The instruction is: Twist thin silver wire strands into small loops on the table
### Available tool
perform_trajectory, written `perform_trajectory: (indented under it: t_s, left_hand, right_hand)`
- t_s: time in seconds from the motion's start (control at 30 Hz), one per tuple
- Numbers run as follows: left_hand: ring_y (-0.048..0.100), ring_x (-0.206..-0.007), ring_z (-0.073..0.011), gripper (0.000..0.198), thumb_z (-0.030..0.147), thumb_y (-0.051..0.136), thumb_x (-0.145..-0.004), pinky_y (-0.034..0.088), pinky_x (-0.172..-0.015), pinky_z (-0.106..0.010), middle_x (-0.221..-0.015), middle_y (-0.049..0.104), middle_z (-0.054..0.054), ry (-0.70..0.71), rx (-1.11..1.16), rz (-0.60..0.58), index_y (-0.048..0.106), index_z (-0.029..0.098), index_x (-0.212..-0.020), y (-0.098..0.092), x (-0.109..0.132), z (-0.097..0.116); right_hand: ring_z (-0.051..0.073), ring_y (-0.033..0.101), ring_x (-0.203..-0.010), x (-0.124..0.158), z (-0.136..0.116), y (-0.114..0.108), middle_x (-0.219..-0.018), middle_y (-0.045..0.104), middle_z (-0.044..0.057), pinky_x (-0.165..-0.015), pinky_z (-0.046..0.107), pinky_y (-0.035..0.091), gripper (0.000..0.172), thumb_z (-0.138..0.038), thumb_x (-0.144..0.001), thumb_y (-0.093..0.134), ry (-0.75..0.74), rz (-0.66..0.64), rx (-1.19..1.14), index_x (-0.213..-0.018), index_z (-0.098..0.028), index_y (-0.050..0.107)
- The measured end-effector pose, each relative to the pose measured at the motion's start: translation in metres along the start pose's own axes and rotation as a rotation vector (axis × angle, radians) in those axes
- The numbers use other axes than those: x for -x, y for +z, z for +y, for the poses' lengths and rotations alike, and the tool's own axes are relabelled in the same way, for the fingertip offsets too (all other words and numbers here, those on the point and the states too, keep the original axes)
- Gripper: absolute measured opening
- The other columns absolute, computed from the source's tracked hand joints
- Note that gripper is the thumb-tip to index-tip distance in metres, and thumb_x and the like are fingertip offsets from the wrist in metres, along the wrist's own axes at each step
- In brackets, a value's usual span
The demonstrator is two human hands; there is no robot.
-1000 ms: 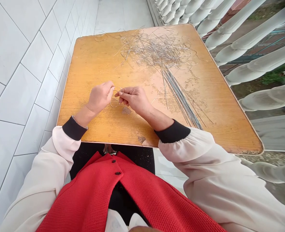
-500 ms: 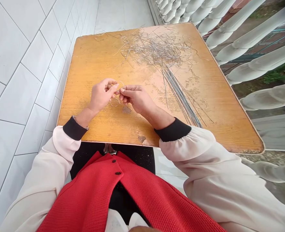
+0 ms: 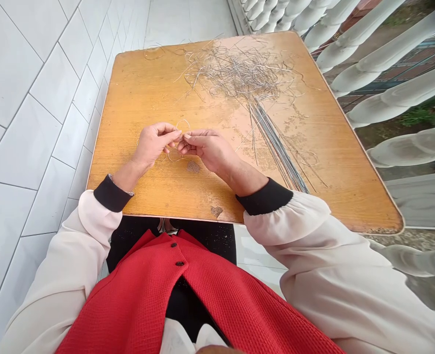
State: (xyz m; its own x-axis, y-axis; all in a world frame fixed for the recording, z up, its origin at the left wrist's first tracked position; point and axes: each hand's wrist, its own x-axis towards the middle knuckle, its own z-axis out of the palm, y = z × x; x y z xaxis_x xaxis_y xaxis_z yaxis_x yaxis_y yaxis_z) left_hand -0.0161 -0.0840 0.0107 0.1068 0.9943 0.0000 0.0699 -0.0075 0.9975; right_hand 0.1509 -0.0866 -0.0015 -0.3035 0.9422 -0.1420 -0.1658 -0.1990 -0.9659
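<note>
Your left hand (image 3: pixel 153 146) and right hand (image 3: pixel 208 150) pinch thin wire rings (image 3: pixel 175 155) between them at centre frame; the bundle of straight wires (image 3: pixel 278 147) lies nearer your right hand, slanting toward the upper left.

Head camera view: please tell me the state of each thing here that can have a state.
left hand, fingertips pinching the wire
right hand, fingertips pinching the wire next to the left hand
wire loops, thin, curved, gathered between both hands
wire tangle, loose, heaped on the tabletop
straight wire bundle, lying flat, slightly fanned
wooden tabletop, worn, chipped near the front edge
red vest, buttoned at the top, open below
</note>
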Motion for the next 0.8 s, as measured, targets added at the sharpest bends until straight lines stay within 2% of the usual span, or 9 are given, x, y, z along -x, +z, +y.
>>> perform_trajectory:
  t_s: [0.13, 0.27, 0.53, 0.7, 0.8]
  left_hand:
    - [0.057, -0.057, -0.0033, 0.023, 0.012, 0.074, -0.092, 0.040, -0.051, -0.015, -0.066, 0.068, 0.003, -0.006, 0.017, 0.010, 0.066, 0.016, -0.071, -0.001, -0.002, -0.003]
    - [0.056, -0.055, -0.0037, 0.025, 0.013, 0.076, -0.092, 0.040, -0.052, -0.017, -0.061, 0.063, 0.004, -0.008, 0.044, 0.032, 0.065, 0.016, -0.069, -0.001, -0.002, -0.002]
    - [0.056, -0.055, -0.0035, 0.026, 0.015, 0.078, -0.092, 0.041, -0.052, -0.017, -0.066, 0.069, 0.002, -0.040, 0.073, 0.026, 0.065, 0.017, -0.069, -0.004, -0.005, -0.003]
    - [0.054, -0.054, -0.0023, 0.025, 0.013, 0.075, -0.094, 0.039, -0.051, -0.016, -0.069, 0.069, 0.003, -0.037, 0.113, 0.065, 0.065, 0.016, -0.071, -0.006, -0.008, -0.003]
    - [0.054, -0.055, -0.0020, 0.025, 0.018, 0.076, -0.095, 0.038, -0.051, -0.016, -0.071, 0.070, 0.003, -0.033, 0.109, 0.065, 0.065, 0.016, -0.072, -0.006, -0.008, -0.003]
  right_hand:
    - [0.011, 0.064, -0.064, -0.001, 0.001, -0.001, -0.074, 0.072, 0.005, -0.071, 0.024, 0.055, 0.029, -0.015, -0.097, 0.067, -0.008, 0.012, 0.049, -0.068, -0.017, 0.072]
    - [0.009, 0.062, -0.061, -0.002, 0.004, -0.001, -0.073, 0.072, 0.005, -0.068, 0.022, 0.053, 0.032, -0.013, -0.097, 0.067, -0.019, 0.034, 0.078, -0.065, -0.016, 0.072]
    - [0.014, 0.070, -0.073, -0.004, 0.008, -0.003, -0.080, 0.077, 0.006, -0.074, 0.025, 0.059, 0.019, -0.030, -0.092, 0.078, -0.042, 0.028, 0.076, -0.077, -0.018, 0.078]
    - [0.014, 0.070, -0.076, -0.006, 0.011, -0.006, -0.081, 0.078, 0.005, -0.078, 0.028, 0.058, 0.005, -0.021, -0.084, 0.081, -0.091, 0.044, 0.123, -0.080, -0.018, 0.081]
    - [0.013, 0.066, -0.072, -0.007, 0.013, -0.008, -0.079, 0.077, 0.003, -0.077, 0.028, 0.055, 0.005, -0.020, -0.082, 0.083, -0.167, 0.090, 0.209, -0.077, -0.019, 0.081]
